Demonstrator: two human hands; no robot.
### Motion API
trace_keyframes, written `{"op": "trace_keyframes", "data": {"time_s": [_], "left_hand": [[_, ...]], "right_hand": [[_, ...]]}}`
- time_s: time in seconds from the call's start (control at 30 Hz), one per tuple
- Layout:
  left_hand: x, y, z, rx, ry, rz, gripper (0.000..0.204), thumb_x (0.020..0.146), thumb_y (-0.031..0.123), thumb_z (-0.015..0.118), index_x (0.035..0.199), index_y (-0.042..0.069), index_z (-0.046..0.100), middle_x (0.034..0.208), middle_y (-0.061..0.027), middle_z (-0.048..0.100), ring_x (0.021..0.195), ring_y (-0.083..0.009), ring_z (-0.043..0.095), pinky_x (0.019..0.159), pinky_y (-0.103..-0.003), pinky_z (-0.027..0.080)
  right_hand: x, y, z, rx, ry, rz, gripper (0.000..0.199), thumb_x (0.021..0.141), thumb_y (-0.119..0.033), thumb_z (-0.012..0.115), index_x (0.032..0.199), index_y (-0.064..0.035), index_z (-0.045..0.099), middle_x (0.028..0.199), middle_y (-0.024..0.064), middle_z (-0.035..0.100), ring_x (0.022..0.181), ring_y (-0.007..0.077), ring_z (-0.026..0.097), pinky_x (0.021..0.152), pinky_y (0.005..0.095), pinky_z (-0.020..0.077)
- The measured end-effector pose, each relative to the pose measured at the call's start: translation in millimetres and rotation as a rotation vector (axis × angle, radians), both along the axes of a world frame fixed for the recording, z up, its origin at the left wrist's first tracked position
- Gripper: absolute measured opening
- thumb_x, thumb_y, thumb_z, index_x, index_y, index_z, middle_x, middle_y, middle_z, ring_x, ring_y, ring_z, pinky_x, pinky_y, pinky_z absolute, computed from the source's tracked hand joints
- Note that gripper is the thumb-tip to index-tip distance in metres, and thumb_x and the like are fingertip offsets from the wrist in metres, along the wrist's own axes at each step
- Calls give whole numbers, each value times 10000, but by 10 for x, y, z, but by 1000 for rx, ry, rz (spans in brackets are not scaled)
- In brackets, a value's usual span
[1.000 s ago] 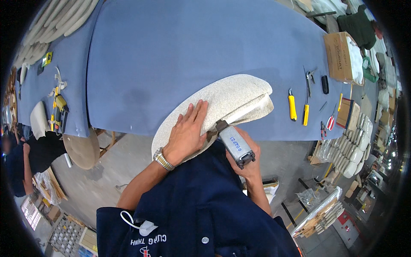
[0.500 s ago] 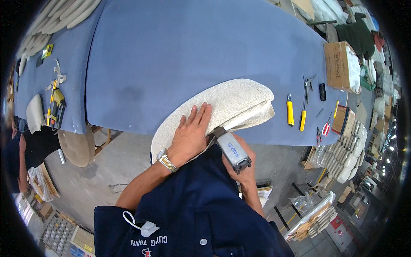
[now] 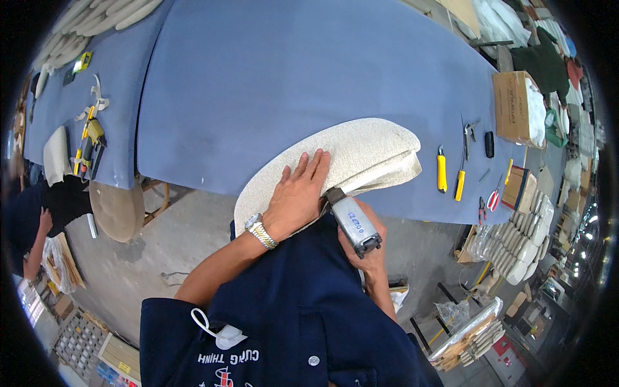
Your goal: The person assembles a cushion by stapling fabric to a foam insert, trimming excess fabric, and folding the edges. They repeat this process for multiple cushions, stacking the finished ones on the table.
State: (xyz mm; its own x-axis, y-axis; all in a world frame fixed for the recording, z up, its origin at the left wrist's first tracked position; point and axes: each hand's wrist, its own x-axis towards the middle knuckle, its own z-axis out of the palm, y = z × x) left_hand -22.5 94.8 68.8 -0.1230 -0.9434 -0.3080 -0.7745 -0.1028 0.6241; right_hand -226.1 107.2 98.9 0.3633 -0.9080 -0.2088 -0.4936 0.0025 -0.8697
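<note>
A curved panel covered in cream textured fabric (image 3: 367, 143) lies over the table's near edge, its near end against my body. My left hand (image 3: 296, 197) rests flat on top of it, fingers stretched out. A grey staple gun (image 3: 353, 220) is in my right hand (image 3: 369, 248), which wraps round it from the right; most of those fingers are hidden behind the tool. The staple gun's nose meets the panel's near edge, beside my left hand. Right of there, the fabric hangs in a loose fold.
On the blue table (image 3: 258, 77), a yellow cutter (image 3: 441, 171), a yellow-handled screwdriver (image 3: 460, 184), pliers (image 3: 482, 208) and scissors (image 3: 494, 197) lie to the right. A cardboard box (image 3: 511, 106) stands beyond. A person's arm (image 3: 40, 242) shows at far left.
The whole view has shifted slightly. My left hand stays flat on the panel and the staple gun stays at its edge. At far left, the other person's arm has moved.
</note>
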Motion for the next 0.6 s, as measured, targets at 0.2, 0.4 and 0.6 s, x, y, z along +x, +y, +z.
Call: {"op": "trace_keyframes", "data": {"time_s": [0.2,0.4,0.6], "left_hand": [[30,-12,0,-8,14,20,879,787,-35,656,1576,-11,270,1628,-249,332,1472,-456,373,1166,-563,401],[73,258,84,-209,51,135,844,839,2,662,1591,-2,278,1606,-250,381,1519,-408,315,1245,-512,278],[674,149,-386,18,655,270,632,1083,397,499,1601,69,344,1651,-173,354,1539,-274,308,1253,-432,243]], "right_hand": [[122,-80,22,37,-59,-48,576,751,-82,732,1314,-39,617,1208,193,705,1107,354,710,956,397,541],[221,-213,-95,-224,-80,61,584,755,-95,730,1326,-45,621,1222,192,702,1102,385,701,942,396,547],[-16,-365,-224,-189,-37,160,619,750,-86,758,1353,-56,618,1255,175,699,1133,375,690,954,397,547]]}}
